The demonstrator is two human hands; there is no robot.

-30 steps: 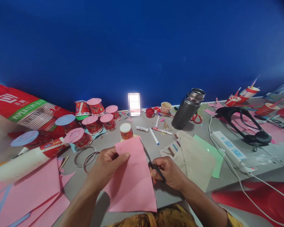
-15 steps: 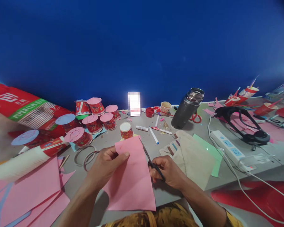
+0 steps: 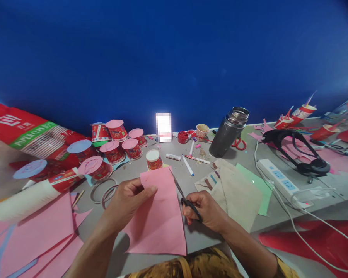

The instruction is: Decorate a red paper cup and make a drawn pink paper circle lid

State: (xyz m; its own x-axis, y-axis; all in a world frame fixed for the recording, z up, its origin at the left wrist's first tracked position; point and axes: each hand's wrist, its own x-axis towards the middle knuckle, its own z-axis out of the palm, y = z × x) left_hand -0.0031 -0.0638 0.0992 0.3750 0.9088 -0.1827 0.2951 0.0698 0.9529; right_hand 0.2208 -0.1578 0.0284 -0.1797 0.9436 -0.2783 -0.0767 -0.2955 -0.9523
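My left hand (image 3: pixel 127 202) pinches the upper left corner of a pink paper sheet (image 3: pixel 159 220), thumb on top, holding it above the grey table (image 3: pixel 191 235). My right hand (image 3: pixel 205 210) grips the black handles of a pair of scissors (image 3: pixel 183 195). Their blades run along the sheet's right edge and point away from me. An upright paper cup (image 3: pixel 154 159) stands just beyond the sheet.
Upturned red cups with pink and blue discs (image 3: pixel 113 148) cluster at left by a cup sleeve (image 3: pixel 31 195), pink sheets (image 3: pixel 31 235) and wire rings (image 3: pixel 103 191). Markers (image 3: pixel 188 164), a steel flask (image 3: pixel 229 131), a cloth (image 3: pixel 234 193), a power strip (image 3: pixel 281 181) and headphones (image 3: pixel 301 154) lie right.
The view has shifted slightly and the pink sheet sits a little lower and to the left. Both hands keep the same grips.
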